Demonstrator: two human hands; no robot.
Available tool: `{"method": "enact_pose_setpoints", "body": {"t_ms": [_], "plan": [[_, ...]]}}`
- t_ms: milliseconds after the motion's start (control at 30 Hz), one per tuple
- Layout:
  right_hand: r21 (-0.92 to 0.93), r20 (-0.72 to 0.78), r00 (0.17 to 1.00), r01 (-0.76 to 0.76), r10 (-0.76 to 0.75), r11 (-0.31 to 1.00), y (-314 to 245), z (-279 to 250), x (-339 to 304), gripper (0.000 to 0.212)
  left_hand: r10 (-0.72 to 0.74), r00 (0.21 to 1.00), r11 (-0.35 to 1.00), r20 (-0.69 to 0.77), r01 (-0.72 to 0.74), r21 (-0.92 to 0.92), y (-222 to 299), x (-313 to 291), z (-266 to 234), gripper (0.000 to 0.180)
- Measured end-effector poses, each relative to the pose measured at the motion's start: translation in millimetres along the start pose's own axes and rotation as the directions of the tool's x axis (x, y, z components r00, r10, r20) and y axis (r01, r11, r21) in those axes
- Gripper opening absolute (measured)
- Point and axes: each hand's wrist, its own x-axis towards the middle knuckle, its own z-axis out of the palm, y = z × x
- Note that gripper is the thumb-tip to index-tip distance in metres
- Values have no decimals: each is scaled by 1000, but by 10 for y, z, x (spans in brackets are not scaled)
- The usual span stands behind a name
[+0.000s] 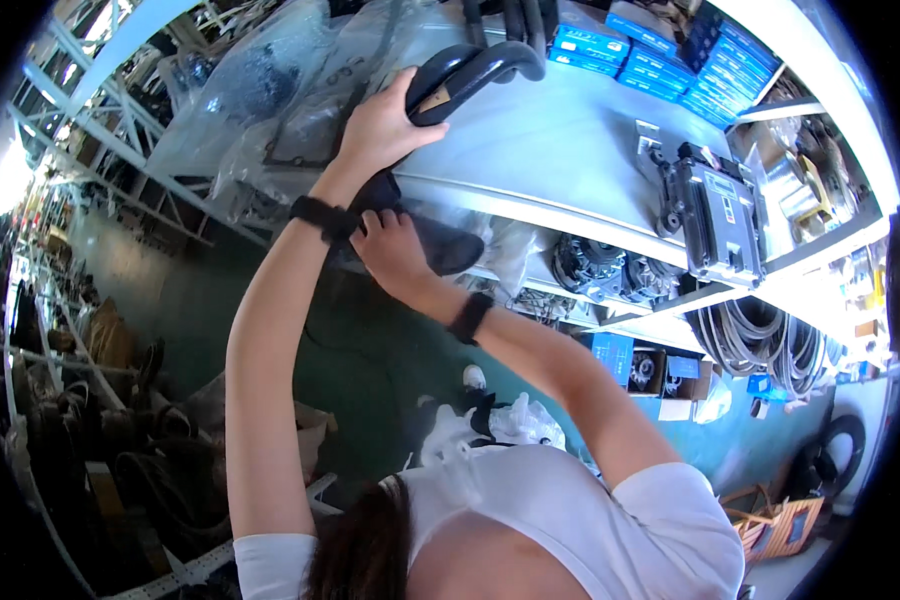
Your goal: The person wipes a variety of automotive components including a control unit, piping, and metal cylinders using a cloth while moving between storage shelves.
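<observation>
At the shelf's front edge my left hand (385,125) is closed around a thick, glossy black bent hose (482,75) with a small tan patch on it. Below and nearer to me, my right hand (395,255) has its fingers curled over a dark, wide, tube-like piece (450,246) with a rounded end. That piece hangs in front of the shelf's edge. My left hand and wrist hide the stretch between, so I cannot tell whether hose and piece are one. Other black hoses (515,20) stand at the back, above the left hand.
Clear plastic bags (260,90) cover the left of the grey shelf (560,150). Blue boxes (660,70) are stacked at the back right. A black case-like unit (715,215) sits at the right edge. Coiled hoses (760,335) hang below. White plastic bags (510,425) lie on the green floor.
</observation>
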Motion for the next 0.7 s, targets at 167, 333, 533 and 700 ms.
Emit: {"method": "enact_pose_setpoints", "body": {"t_ms": [167,333,533,700], "plan": [[199,219,976,-36,-8,979,-69,769,-260,40,41,995,998,90,-45,39,65,13,-7,81],[432,184,978,-174,102,885,-53,1071,-460,48,82,993,995,87,-87,53,27,-70,-3,76],[447,87,991,57,-106,893,59,903,-294,52,83,993,995,81,-87,53,-23,-58,-7,74],[341,-12,986,158,-164,926,173,617,-223,52,85,993,994,80,-91,65,-46,-44,0,76]]}}
